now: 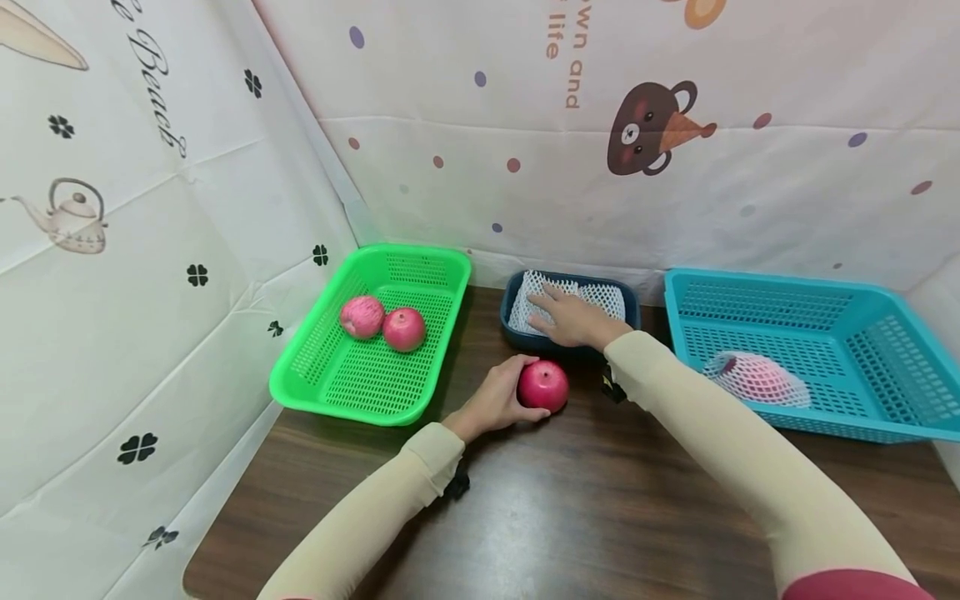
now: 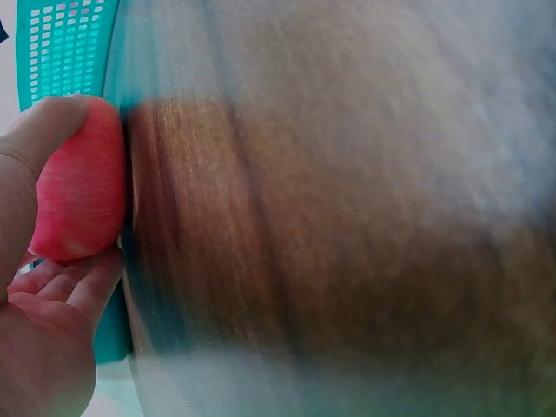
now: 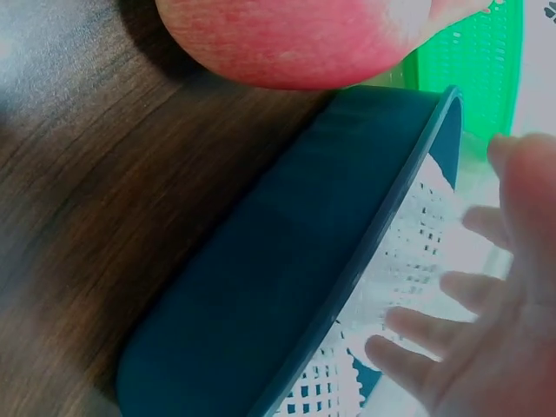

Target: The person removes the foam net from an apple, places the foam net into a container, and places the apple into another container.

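Note:
My left hand grips a red apple on the table, thumb on one side and fingers on the other. In the left wrist view the same apple shows between thumb and fingers. Behind it stands a small dark blue container with white foam fruit nets in it. Over these nets my right hand hangs with its fingers spread. Nothing is pinched between the fingers in the right wrist view; whether the fingertips touch a net, I cannot tell.
At the left, a green basket contains two apples. A blue basket at the right holds an apple in a white foam net. Printed cloth hangs behind the brown wooden table.

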{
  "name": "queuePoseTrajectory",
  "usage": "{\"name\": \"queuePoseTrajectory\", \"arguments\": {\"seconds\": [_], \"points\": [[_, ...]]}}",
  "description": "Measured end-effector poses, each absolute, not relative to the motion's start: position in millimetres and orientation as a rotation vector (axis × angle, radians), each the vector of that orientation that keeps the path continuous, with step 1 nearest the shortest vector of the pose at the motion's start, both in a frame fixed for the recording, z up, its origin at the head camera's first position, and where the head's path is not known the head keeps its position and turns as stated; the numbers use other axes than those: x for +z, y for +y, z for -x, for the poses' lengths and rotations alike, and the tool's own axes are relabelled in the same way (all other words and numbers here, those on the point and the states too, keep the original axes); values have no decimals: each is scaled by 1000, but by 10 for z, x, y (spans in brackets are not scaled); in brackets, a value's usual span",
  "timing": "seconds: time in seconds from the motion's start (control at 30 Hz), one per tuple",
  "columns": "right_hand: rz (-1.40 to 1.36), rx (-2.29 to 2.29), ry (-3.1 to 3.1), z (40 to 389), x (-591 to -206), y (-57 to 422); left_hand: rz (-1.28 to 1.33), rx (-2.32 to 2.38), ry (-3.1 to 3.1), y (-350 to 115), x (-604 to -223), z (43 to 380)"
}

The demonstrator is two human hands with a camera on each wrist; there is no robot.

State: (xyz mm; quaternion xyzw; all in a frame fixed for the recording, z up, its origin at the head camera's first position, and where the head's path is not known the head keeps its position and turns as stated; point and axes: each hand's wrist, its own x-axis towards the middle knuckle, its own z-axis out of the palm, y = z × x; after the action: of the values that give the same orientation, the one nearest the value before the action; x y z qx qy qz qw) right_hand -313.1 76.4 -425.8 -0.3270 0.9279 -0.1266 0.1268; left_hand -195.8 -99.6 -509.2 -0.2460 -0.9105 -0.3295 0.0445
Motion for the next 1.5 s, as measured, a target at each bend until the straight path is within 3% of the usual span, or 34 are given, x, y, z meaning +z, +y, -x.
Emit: {"name": "queuePoseTrajectory", "arguments": {"seconds": [1.07,1.5], "points": [[785,-461,2442,3231,-4373,702,788,-1003,-2806,-921,-5057,1953],[1114,-551,2609,3227,-4389,724,892,-703,-2969,-920,-4850,2007]]}}
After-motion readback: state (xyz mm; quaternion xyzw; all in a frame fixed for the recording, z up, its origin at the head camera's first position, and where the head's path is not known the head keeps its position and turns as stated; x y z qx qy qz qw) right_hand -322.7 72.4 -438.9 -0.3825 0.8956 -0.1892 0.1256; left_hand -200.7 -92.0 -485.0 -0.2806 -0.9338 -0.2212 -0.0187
